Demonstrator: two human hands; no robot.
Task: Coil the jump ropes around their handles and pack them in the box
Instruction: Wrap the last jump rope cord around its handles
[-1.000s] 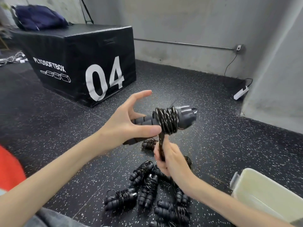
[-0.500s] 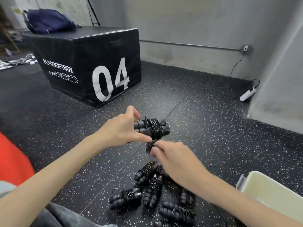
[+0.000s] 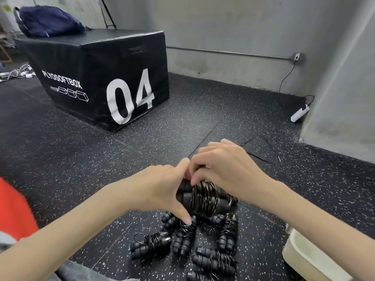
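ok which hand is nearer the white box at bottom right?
Right. The right hand works the coiled jump rope at centre, its forearm passing just above the white box. The left hand grips the handles on the far side of the rope from it.

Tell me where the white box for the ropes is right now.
In the head view, the white box sits on the floor at the bottom right corner, partly cut off, just right of the pile of coiled ropes and under the right forearm.
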